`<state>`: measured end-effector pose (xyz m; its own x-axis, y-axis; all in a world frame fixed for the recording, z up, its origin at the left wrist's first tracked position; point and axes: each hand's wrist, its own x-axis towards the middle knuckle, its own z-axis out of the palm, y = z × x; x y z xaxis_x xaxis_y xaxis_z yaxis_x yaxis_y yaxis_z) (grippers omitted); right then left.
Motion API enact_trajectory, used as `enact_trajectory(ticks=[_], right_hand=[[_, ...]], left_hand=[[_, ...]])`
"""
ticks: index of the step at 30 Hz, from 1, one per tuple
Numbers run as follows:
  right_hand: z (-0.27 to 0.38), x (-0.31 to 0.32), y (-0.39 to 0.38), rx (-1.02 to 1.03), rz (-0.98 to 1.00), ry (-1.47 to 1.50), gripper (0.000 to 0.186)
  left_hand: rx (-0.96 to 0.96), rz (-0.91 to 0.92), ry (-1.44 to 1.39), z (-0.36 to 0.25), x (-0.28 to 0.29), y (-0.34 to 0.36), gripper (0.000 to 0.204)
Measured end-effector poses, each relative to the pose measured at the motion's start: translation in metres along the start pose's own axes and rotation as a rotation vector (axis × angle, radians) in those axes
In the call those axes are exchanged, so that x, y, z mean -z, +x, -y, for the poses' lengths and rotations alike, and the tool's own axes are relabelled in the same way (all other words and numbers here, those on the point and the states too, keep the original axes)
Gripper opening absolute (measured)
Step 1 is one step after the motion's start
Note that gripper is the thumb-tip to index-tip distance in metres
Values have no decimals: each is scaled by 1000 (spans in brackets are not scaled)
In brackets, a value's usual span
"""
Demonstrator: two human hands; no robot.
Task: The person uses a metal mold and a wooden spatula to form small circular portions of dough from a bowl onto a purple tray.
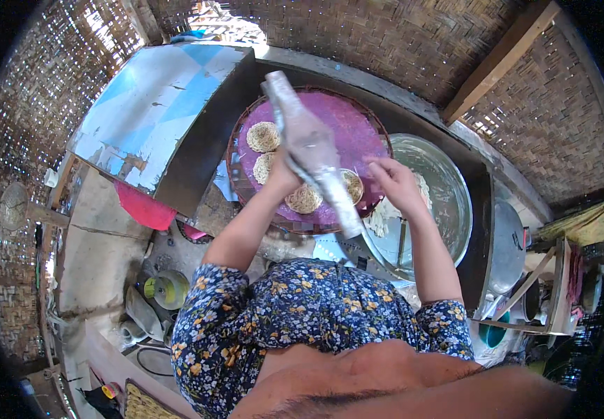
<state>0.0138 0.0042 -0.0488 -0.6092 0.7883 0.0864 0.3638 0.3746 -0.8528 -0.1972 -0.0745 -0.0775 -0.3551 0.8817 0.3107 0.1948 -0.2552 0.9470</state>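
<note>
In my left hand [286, 176] is a long silvery-grey tool [309, 143] with a wider middle and rod-like ends, blurred by motion. It slants above a round tray [233, 187] with a woven rim, covered by a purple sheet [349, 122]. My fingers are closed round the tool, partly hidden by it. Several pale, stringy round cakes [263, 137] lie on the sheet, near its left and front. My right hand [396, 183] hovers between the tray's right edge and a large metal basin [461, 202], fingers loosely bent and apart, with nothing visible in them. White dough [384, 215] lies in the basin.
A box-like cabinet with a peeling blue and white top [155, 94] stands left of the tray. Beyond the basin is a large metal lid or pot [508, 237]. A green gas cylinder [169, 288] stands low at left. Woven walls and a wooden post [497, 63] enclose the space.
</note>
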Motion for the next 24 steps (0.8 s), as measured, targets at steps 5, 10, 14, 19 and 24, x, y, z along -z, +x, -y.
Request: enact_trajectory(ticks=[5, 10, 14, 19, 24], right_hand=[[-31, -6, 9, -144, 30, -542, 30], [-29, -14, 15, -175, 98, -630, 27], [-29, -13, 14, -107, 100, -733, 25], [-36, -8, 14, 58, 95, -724, 23], [-12, 0, 29, 42, 63, -608, 23]], left_hand=[[351, -158, -799, 23, 65, -24, 21], [225, -235, -868, 38, 123, -48, 27], [158, -145, -595, 19, 136, -54, 29], [261, -100, -783, -1, 133, -60, 18], [43, -108, -435, 5, 128, -61, 16]])
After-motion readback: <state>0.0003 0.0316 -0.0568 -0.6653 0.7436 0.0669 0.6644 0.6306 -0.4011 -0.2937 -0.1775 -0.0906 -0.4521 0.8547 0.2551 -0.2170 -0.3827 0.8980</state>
